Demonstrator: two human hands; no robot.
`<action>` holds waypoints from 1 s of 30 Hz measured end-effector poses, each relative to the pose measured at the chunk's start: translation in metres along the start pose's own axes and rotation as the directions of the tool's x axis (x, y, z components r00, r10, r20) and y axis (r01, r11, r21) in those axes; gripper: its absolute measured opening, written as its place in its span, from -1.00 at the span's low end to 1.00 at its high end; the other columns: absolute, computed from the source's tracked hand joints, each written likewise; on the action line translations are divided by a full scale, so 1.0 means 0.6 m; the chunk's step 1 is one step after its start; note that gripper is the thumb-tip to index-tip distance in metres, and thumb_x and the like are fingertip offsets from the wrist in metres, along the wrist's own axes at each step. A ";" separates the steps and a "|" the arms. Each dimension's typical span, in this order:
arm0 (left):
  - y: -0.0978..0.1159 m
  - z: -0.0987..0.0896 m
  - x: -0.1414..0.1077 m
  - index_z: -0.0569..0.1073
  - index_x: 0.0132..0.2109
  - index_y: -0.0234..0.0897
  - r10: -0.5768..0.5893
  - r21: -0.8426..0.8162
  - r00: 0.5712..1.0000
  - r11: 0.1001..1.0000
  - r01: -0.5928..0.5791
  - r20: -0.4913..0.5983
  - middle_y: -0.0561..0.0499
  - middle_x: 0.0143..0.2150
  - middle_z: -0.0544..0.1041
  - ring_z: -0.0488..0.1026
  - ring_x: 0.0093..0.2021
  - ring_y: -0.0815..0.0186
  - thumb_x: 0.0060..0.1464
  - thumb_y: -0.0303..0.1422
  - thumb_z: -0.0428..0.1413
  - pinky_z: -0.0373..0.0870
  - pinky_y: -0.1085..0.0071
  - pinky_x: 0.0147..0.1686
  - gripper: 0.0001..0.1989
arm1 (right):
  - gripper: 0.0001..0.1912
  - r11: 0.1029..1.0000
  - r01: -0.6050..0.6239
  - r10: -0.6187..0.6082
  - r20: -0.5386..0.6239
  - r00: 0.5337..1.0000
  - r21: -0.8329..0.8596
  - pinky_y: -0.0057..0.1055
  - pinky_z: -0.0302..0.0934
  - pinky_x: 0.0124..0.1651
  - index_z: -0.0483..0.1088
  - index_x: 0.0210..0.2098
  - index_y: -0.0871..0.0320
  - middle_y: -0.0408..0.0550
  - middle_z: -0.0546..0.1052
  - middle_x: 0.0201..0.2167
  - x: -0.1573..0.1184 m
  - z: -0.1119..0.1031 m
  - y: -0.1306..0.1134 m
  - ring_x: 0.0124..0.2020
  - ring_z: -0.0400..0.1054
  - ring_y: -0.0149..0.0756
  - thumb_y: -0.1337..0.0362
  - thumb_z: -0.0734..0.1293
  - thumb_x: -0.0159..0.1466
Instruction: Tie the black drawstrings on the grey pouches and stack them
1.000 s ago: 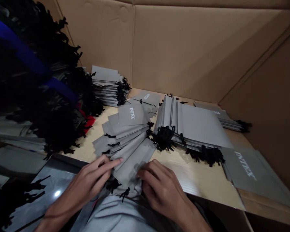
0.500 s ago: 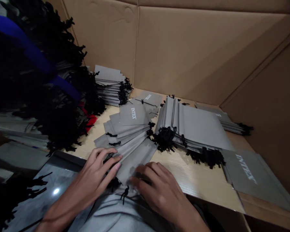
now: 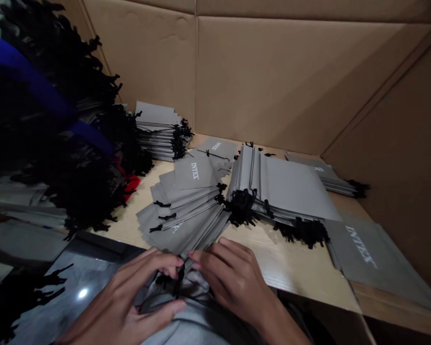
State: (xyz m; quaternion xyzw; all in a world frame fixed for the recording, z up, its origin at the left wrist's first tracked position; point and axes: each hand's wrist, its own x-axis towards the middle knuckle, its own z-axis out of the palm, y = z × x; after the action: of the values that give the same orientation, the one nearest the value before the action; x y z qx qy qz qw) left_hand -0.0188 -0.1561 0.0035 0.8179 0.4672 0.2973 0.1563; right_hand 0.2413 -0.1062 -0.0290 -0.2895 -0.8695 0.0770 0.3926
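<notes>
Two bare hands at table edge: left hand (image 3: 140,290) and right hand (image 3: 233,282) half-curled, fingertips pinching black drawstring (image 3: 179,280) of grey fabric pouch (image 3: 175,287). Fanned INTEX pouches (image 3: 179,206) just beyond; thicker pouch stack (image 3: 290,187) right, on pale wood-grain table (image 3: 290,258); black-corded heap (image 3: 82,158) left; cardboard walls (image 3: 273,81) behind.

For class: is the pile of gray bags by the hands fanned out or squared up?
Fanned out: the gray bags lie at staggered angles, their edges and black cords offset.
</notes>
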 end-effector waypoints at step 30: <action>-0.024 0.051 -0.006 0.56 0.26 -0.29 0.283 0.130 0.952 0.955 -0.268 -0.118 -0.05 0.00 0.72 0.70 -0.03 0.35 0.43 -0.64 0.10 0.58 0.52 0.10 -0.63 | -0.89 0.933 -0.101 0.127 -0.053 0.990 0.345 -0.41 0.36 -0.27 0.52 -0.05 0.12 -0.11 0.63 -0.25 0.002 -0.010 -0.022 -0.30 0.51 -0.35 0.40 0.44 0.44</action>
State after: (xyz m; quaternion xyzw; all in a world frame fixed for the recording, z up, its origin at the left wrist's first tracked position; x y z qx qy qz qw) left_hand -0.0106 -0.1509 -0.0291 0.8605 0.3739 0.3441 0.0350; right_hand 0.2395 -0.1167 -0.0193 -0.2697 -0.8094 0.2383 0.4640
